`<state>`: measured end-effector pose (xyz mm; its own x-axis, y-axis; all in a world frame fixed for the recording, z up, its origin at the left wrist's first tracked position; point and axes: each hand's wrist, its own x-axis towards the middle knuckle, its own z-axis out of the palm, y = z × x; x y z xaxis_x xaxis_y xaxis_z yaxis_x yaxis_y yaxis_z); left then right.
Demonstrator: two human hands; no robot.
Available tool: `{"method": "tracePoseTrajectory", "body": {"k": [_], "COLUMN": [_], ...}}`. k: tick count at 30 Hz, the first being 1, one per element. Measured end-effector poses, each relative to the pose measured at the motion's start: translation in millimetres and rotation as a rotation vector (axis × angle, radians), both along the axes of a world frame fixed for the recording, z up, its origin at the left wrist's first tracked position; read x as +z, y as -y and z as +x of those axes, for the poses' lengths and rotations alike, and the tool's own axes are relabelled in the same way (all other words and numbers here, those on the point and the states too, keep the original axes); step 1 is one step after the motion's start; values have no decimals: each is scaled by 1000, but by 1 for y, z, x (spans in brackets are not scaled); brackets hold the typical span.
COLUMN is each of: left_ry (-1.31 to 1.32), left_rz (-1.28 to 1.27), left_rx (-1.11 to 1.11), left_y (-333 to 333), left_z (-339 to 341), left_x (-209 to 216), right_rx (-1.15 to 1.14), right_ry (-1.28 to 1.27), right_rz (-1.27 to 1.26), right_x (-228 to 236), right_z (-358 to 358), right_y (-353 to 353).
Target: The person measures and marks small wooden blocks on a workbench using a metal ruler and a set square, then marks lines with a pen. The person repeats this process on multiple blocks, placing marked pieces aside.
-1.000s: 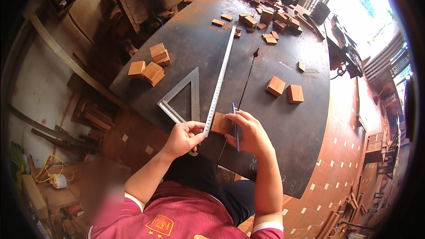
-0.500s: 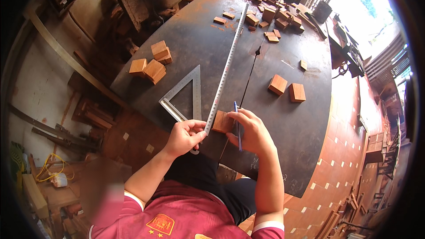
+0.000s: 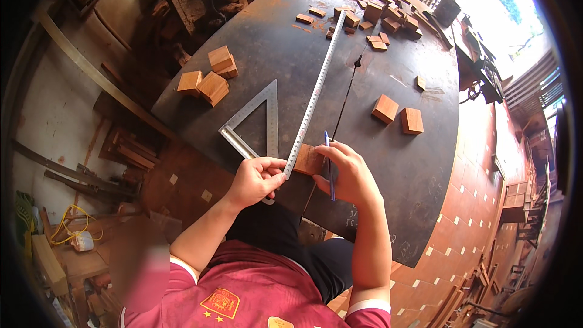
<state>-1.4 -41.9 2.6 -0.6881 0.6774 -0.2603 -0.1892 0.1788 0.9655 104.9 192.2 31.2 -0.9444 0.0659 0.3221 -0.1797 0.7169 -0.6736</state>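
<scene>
1. Your left hand (image 3: pixel 260 177), at the centre of the frame, is closed in a pinch, thumb against fingers, on the near end of the long ruler (image 3: pixel 320 89).
2. Your right hand (image 3: pixel 349 173), just right of centre, is partly curled; it has the blue pen (image 3: pixel 330 167) between its fingers, and its fingertips reach the wooden block (image 3: pixel 308 159). How firmly they press cannot be told.
3. The wooden block lies between your two hands, beside the near end of the ruler; whether the two touch cannot be told.
4. The ruler slants from the centre toward the top of the frame, across the dark tabletop (image 3: pixel 401 170).
5. The triangular square (image 3: pixel 272 124) lies left of the ruler, near your left hand.
6. A cluster of blocks (image 3: pixel 214 88) sits at the left of the tabletop; a pair of blocks (image 3: pixel 385 109) stands to the right of centre.
7. Many scattered wood pieces (image 3: pixel 392 24) crowd the tabletop's far end, at the top of the frame.
</scene>
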Motion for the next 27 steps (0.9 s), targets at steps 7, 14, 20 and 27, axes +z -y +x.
{"method": "tracePoseTrajectory", "body": {"k": [7,14,20,27], "left_ry": [-4,-13,-11,-1], "left_rz": [-2,-9,5,-6], "left_rx": [-15,-16,-8,-15], "left_y": [0,0,0,0], "left_z": [0,1,4,3], "left_x": [-1,-2,0,0], "right_rx": [-11,-16,-17,-12], "right_ry": [-8,7,10,11], "right_rz": [7,10,10,3], "right_x": [-2,-3,-2,-2], "right_z": [0,1,0,0], "right_y": [0,0,0,0]}}
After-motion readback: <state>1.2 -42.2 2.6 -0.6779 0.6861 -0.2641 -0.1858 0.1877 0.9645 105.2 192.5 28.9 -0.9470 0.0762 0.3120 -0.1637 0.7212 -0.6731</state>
